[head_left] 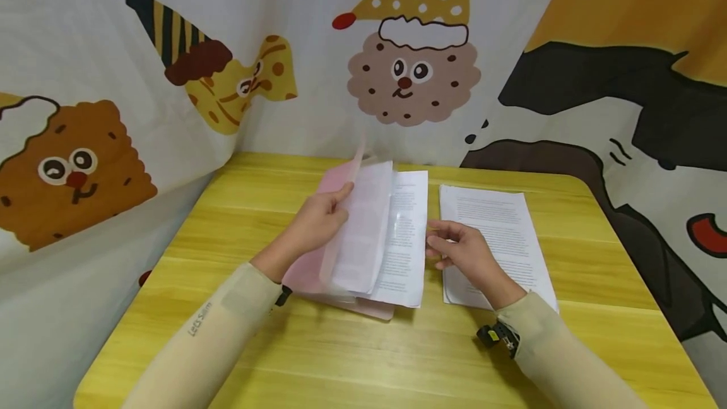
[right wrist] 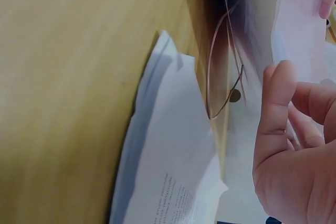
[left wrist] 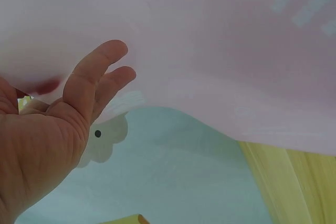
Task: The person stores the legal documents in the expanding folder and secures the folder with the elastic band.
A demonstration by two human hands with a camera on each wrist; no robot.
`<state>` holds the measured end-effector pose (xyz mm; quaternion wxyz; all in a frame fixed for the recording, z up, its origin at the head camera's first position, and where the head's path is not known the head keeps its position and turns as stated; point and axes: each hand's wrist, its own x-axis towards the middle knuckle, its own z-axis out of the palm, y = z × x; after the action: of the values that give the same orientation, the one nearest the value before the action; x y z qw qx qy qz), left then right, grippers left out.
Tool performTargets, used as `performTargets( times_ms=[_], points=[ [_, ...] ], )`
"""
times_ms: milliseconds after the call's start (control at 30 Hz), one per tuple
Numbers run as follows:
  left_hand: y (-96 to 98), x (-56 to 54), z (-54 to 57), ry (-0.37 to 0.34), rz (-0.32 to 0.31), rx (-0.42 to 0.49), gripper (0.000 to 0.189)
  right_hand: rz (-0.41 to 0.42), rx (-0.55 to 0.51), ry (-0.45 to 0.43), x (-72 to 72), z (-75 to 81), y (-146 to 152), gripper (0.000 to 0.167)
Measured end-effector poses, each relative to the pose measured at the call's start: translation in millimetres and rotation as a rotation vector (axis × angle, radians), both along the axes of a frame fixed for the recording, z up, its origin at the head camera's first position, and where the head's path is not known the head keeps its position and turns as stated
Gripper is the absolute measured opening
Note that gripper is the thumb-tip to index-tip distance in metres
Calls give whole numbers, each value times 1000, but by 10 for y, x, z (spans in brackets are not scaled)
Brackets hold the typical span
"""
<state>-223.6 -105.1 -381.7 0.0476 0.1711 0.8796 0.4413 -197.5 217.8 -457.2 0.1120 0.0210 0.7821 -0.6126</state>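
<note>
A pink folder (head_left: 307,278) with translucent leaves stands partly opened over the middle of the table. My left hand (head_left: 318,223) pinches its raised cover and leaf at the left; in the left wrist view the thumb tip shows blurred through the pink sheet (left wrist: 184,51), with fingers on the near side. Printed sheets (head_left: 406,238) stick out on the folder's right side. At their right edge is my right hand (head_left: 460,251), thumb and index finger meeting on that edge. The right wrist view shows these fingertips close together, though what lies between them is mostly hidden.
A stack of printed paper (head_left: 494,226) lies right of the folder, partly under my right forearm. The yellow wood-grain table (head_left: 386,365) meets a hanging cloth with cartoon prints (head_left: 318,112) at its back and sides.
</note>
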Motion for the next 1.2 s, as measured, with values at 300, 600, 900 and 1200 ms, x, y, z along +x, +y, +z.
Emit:
performTargets(
  times_ms=[300, 600, 900, 1200],
  points=[
    [16, -3, -7, 0, -12, 9, 59, 19, 11, 38, -18, -13, -152, 46],
    [26, 9, 5, 0, -4, -2, 59, 54, 18, 9, -99, -56, -452, 41],
    [22, 34, 4, -5, -12, 11, 59, 92, 16, 2, -166, -139, -628, 41],
    [12, 38, -14, -8, 5, -2, 59, 106, -13, -25, -152, -128, -604, 43]
  ],
)
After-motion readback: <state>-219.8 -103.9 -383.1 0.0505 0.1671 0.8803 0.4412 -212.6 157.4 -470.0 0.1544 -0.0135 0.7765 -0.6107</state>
